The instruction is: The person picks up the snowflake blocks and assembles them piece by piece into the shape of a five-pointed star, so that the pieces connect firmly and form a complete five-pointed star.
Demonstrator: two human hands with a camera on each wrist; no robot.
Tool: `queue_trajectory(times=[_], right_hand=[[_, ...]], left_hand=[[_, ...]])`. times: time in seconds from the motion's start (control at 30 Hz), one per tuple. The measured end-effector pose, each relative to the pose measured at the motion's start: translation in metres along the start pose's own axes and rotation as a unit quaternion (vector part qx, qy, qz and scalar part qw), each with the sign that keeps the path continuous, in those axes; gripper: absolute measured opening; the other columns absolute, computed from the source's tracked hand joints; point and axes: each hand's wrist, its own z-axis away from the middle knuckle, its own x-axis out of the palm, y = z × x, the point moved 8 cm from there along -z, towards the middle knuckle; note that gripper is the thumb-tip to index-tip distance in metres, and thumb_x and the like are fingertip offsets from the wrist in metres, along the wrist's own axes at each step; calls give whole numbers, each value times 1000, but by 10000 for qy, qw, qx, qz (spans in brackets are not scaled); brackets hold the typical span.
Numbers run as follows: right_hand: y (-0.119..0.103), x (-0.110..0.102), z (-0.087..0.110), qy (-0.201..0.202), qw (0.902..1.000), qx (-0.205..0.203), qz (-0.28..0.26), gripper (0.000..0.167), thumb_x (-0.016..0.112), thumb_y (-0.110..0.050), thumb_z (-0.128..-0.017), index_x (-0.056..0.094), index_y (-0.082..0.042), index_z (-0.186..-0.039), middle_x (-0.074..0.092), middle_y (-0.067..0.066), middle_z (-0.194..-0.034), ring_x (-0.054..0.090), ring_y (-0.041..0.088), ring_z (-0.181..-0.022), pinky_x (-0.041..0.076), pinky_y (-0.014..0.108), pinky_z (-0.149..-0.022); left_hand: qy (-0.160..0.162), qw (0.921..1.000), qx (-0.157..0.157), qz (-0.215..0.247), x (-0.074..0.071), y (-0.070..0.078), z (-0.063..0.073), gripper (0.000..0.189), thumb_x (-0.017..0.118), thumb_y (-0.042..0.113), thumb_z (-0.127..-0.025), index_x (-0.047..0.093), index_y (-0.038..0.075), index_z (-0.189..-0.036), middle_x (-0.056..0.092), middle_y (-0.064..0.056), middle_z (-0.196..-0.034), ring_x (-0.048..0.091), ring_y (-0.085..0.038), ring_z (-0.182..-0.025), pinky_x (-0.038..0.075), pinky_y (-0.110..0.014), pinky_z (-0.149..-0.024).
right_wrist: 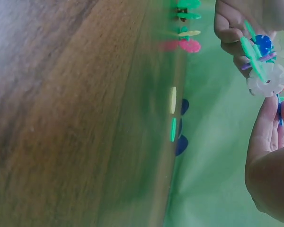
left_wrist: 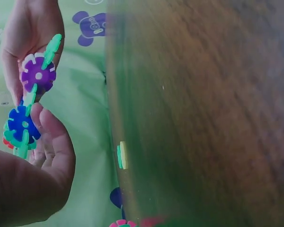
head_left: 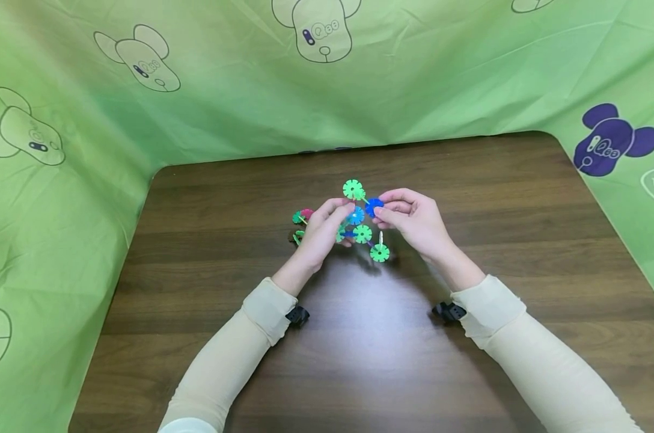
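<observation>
My left hand (head_left: 321, 233) holds a joined cluster of notched plastic building discs. In the head view it includes a light-blue disc (head_left: 356, 215), a green disc (head_left: 362, 234) and a lower green disc (head_left: 380, 253). Between thumb and fingers, my right hand (head_left: 416, 218) pinches a dark blue disc (head_left: 372, 208), with another green disc (head_left: 353, 189) up and left of it. A purple disc (left_wrist: 38, 75) and a blue disc (left_wrist: 24, 124) show in the left wrist view. A white disc (right_wrist: 267, 80) hangs between the hands in the right wrist view. My left fingers hide some joints.
Beyond my left hand, a pink disc (head_left: 306, 213) and a brown disc (head_left: 292, 237) lie with green ones on the wooden table (head_left: 224, 198). The right wrist view shows a yellow disc (right_wrist: 173, 100) and a green disc (right_wrist: 173, 130). A green printed cloth (head_left: 240, 108) surrounds the table.
</observation>
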Motion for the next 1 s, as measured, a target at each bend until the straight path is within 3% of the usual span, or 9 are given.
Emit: queue_trajectory(times=[0.17, 0.3, 0.47, 0.7, 0.8, 1.0], right_hand=[[-1, 3, 3, -56, 9995, -17, 316, 22, 74, 3, -94, 65, 9, -112, 77, 5, -87, 75, 15, -75, 63, 30, -73], [-4, 6, 6, -59, 9990, -23, 447, 21, 75, 1, -94, 65, 10, -111, 77, 6, -86, 76, 15, -77, 63, 29, -73], [-8, 8, 10, -8, 9987, -27, 516, 25, 74, 1, -94, 63, 14, -112, 77, 4, -84, 76, 14, -76, 63, 28, -72], [-12, 10, 11, 38, 9990, -146, 432, 29, 73, 7, -93, 60, 9, -118, 75, 3, -81, 76, 14, -73, 63, 30, -72], [-11, 9, 12, 42, 9984, -187, 531, 29, 73, 8, -92, 60, 5, -119, 74, 3, -81, 75, 15, -72, 63, 31, -72], [-8, 9, 12, -81, 9983, -245, 518, 28, 72, 11, -92, 59, 9, -117, 74, 4, -81, 76, 17, -72, 64, 33, -72]], left_hand=[[31, 9981, 120, -609, 1, 3, -3, 46, 59, 57, -102, 63, 12, -112, 60, -7, -85, 64, -24, -64, 58, -34, -54], [79, 9969, 253, -738, 2, 5, -4, 47, 59, 58, -101, 63, 12, -104, 61, -6, -79, 64, -22, -70, 59, -34, -58], [187, 9970, 314, -682, 1, 8, -4, 46, 63, 53, -101, 71, 9, -115, 74, -4, -91, 70, -19, -77, 60, -31, -66], [76, 9981, 254, -547, 0, 12, -2, 43, 67, 51, -98, 73, 15, -119, 75, -7, -88, 69, -23, -64, 58, -37, -49], [-3, 9990, 209, -398, 1, 11, -1, 41, 69, 48, -98, 74, 13, -119, 74, -7, -84, 67, -21, -59, 57, -36, -47], [-220, 9992, -11, -333, 2, 7, 0, 44, 70, 47, -98, 75, 12, -123, 76, -9, -87, 67, -22, -58, 58, -37, -47]])
